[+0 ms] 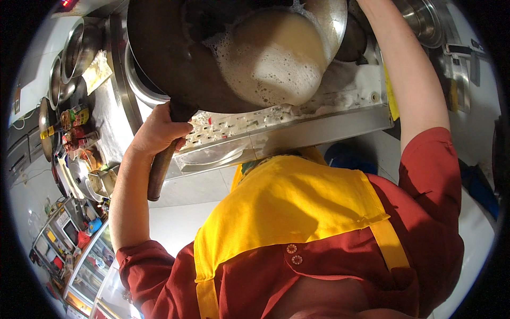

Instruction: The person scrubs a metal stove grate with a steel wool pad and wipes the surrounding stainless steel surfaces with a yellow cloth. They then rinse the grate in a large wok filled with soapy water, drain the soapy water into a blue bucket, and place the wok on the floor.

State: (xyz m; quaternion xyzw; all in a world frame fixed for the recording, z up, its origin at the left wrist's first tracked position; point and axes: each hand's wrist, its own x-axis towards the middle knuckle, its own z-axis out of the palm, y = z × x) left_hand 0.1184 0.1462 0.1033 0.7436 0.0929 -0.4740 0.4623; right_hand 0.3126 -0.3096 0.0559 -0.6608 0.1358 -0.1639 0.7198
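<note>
My left hand grips the long handle of a large dark wok, its thumb laid across the top near the wok wall. Cloudy beige liquid with a frothy edge is gathered at the right side of the wok, reaching close to the near rim. Below the wok, a perforated metal drain surface has foam, wet patches and small red bits on it. My right forearm stretches past the wok's right side; the right hand lies beyond the top edge, out of view.
A steel counter at left carries a stained cloth or paper, metal bowls and several jars. A round metal pot rim shows under the wok's left side. Stacked metal pans stand at upper right.
</note>
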